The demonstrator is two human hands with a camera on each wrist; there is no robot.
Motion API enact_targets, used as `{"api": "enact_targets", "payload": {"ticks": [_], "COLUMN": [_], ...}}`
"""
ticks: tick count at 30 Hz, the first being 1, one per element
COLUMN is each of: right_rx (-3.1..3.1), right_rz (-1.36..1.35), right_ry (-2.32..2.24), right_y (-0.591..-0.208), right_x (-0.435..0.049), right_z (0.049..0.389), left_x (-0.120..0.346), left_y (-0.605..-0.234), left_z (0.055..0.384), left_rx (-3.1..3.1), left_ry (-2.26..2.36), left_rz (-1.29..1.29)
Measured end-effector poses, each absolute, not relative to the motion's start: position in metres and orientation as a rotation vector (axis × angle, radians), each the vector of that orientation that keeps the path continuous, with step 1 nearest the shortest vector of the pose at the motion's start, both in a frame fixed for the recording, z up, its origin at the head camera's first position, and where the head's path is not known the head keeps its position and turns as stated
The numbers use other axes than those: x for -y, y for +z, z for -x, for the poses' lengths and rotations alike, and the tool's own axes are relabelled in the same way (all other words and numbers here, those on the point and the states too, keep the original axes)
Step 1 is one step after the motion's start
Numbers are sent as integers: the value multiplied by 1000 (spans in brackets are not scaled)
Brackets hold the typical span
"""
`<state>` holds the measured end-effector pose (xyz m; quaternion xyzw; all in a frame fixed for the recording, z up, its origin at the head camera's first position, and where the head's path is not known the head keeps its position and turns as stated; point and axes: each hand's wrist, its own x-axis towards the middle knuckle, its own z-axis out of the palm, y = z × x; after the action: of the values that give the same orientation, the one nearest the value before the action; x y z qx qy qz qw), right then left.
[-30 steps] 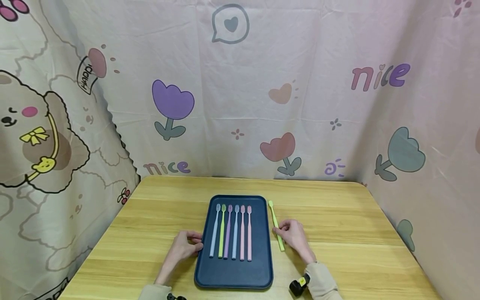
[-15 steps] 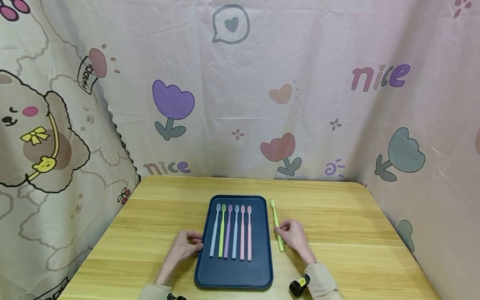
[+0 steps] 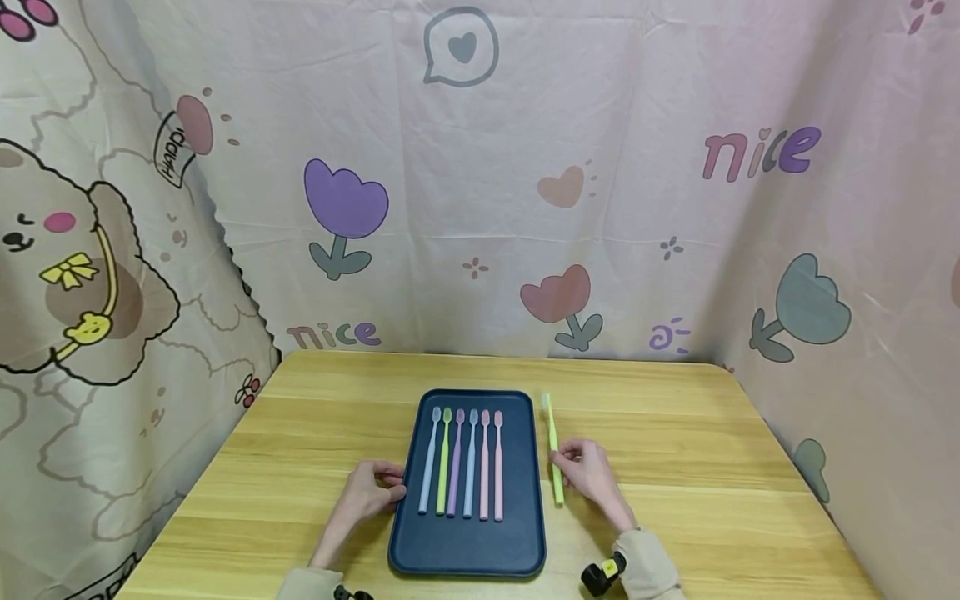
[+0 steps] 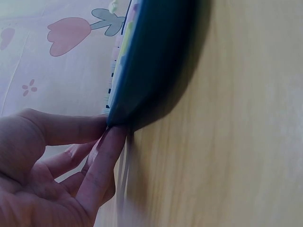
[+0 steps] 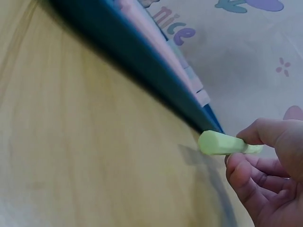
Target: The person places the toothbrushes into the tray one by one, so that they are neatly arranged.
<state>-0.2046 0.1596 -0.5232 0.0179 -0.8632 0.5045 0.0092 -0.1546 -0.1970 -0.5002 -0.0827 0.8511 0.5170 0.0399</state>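
A dark blue tray [image 3: 468, 546] lies on the wooden table with a row of toothbrushes, heads toward the far side: blue, green, purple, blue and two pink [image 3: 498, 475]. My left hand [image 3: 367, 493] holds the tray's left rim; in the left wrist view the thumb and a finger pinch the tray edge [image 4: 158, 56]. To the right of the tray, my right hand [image 3: 587, 468] pinches a yellow-green toothbrush [image 3: 553, 433] by its handle between thumb and fingers. Its bristles face left. In the right wrist view its handle end [image 5: 215, 143] points toward the camera, above the table.
The wooden table [image 3: 697, 467] extends on both sides of the tray. A patterned curtain [image 3: 465, 167] hangs along the table's back and sides. A small black device [image 3: 602, 575] is strapped to the right wrist.
The yellow-green toothbrush has turned in my right hand: its head has shifted right and its bristles now point left, while its handle end has swung slightly left. My left hand and the tray stay put.
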Motion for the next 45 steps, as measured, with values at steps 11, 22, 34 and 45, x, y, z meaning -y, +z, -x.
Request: {"api": "enact_targets", "payload": {"ticks": [11,22,34,45], "right_rx": [2649,2656,2667,2746], "right_rz": [-154,-396,-439,-422], "right_ry": [1707,1911,1904,1709], "right_y": [-510,-506,-505,-509], "right_x": [-151,-139,-132,-124], "right_z": [200,197,196,198], "left_x": [197,197,196,197], "left_y": [-501,-501,-500,-502], "left_z": [155,155,155,155], "left_rx": [-2610,-2620,-2615,-2621], "left_ry": [1574,1580,1586,1587], "left_rz": [255,250,252,242]}}
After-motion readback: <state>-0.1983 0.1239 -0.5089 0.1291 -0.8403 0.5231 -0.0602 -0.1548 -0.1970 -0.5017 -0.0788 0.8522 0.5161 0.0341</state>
